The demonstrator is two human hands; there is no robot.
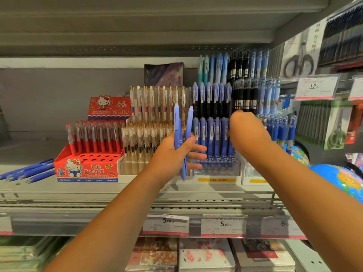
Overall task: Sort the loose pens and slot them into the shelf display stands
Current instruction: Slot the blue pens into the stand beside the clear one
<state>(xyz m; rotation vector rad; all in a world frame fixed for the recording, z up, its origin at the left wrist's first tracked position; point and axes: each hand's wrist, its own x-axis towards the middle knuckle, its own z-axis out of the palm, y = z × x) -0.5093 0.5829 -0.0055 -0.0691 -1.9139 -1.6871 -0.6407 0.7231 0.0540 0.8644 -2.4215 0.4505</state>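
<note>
Pens, two periwinkle ones point(181, 142), stand upright in our left hand point(172, 156), thumb pinching them against the palm, other fingers spread toward the clear stand of blue pens point(214, 138). Our right hand point(248, 132) reaches in at the black pens point(242, 99) beside it, fingers hidden, so we cannot tell its grip. Loose blue pens point(29, 171) lie on the shelf point(39, 189) left of the red stand point(87, 167).
</note>
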